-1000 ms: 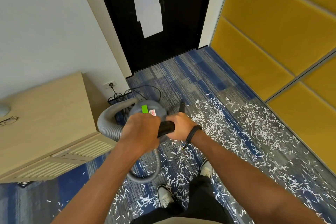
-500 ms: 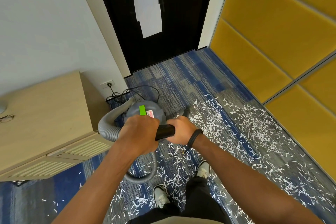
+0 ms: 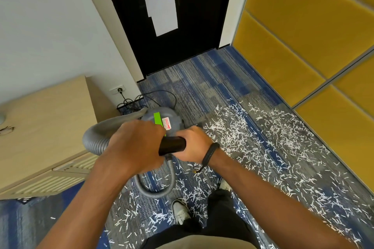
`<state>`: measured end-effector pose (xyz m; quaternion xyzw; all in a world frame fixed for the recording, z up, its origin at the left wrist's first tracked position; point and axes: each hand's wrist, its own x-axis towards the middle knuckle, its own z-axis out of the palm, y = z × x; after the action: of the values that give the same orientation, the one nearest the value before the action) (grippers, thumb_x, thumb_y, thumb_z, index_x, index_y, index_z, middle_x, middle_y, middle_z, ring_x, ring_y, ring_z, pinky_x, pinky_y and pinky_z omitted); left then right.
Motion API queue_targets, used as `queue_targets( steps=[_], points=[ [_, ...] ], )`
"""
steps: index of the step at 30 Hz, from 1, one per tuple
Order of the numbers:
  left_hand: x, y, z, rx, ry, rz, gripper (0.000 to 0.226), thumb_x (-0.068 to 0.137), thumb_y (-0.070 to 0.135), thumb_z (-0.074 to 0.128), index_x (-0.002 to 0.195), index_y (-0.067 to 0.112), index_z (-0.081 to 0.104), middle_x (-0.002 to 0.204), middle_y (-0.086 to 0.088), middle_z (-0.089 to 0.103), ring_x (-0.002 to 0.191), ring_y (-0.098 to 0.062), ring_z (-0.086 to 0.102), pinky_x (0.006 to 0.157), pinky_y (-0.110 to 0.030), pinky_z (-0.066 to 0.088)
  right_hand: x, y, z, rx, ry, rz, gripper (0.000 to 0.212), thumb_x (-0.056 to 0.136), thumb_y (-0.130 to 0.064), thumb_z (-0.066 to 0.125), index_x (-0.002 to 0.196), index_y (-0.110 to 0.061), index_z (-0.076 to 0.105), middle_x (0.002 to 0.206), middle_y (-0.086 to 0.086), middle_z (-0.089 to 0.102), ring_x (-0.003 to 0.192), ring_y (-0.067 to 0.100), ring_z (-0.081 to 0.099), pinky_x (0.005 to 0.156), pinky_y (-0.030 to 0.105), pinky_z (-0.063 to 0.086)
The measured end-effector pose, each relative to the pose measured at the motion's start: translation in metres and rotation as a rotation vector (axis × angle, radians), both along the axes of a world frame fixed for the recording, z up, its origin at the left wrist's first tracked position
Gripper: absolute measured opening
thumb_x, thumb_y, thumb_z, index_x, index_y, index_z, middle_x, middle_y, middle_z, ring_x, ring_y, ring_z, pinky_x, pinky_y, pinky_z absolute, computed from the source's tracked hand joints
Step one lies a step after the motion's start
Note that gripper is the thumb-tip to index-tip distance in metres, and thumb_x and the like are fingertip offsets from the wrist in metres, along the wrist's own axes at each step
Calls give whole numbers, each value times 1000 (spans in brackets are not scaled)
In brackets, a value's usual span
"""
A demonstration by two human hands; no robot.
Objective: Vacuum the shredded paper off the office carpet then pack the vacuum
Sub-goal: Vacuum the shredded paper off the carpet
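Observation:
A grey vacuum point(image 3: 172, 120) with a green stripe stands on the blue-grey carpet point(image 3: 212, 85) near the wall. Its ribbed grey hose point(image 3: 97, 137) loops from the body round to a black wand handle point(image 3: 172, 145). My left hand point(image 3: 137, 145) grips the left end of that handle where the hose joins. My right hand point(image 3: 192, 145), with a black wristband, grips the wand just right of it. White shredded paper point(image 3: 263, 147) covers the carpet to the right and around my feet. The nozzle end is hidden behind my hands.
A light wooden cabinet point(image 3: 46, 127) stands at the left, glasses on top. A wall socket point(image 3: 119, 90) with a black cord point(image 3: 155, 95) sits behind the vacuum. A black door point(image 3: 192, 26) is ahead, yellow wall panels point(image 3: 303, 36) on the right. My shoes point(image 3: 180, 212) stand below.
Both hands stay on the wand handle and shifted slightly toward the vacuum body. The hose loop below them moved a little. The view tilted slightly.

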<state>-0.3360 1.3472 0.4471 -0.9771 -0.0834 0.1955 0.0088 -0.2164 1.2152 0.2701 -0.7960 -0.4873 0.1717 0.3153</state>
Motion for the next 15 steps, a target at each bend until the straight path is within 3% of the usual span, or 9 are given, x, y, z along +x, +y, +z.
queue_targets(
  steps=[6,11,15],
  points=[
    [12,-20,-16,-70,-18,-20,31,83,46,69,111,33,64,85,6,64,86,-19,66,69,-31,52,12,-34,4,-46,-45,-52,34,74,-39,73,60,-34,42,59,-1,64,58,24,64,53,23,38],
    [27,-35,-36,-79,-76,-55,31,83,46,72,110,31,65,87,5,65,86,-23,68,70,-33,53,29,-51,-11,-57,-89,-71,22,71,-46,66,66,-28,55,61,0,66,60,25,65,55,24,41],
    [36,-44,-54,-41,-125,-73,37,83,52,73,111,30,66,88,4,68,86,-23,67,67,-33,51,38,-58,-26,-7,-82,-77,16,69,-46,58,68,-35,47,62,0,65,59,24,64,53,28,47]
  ],
)
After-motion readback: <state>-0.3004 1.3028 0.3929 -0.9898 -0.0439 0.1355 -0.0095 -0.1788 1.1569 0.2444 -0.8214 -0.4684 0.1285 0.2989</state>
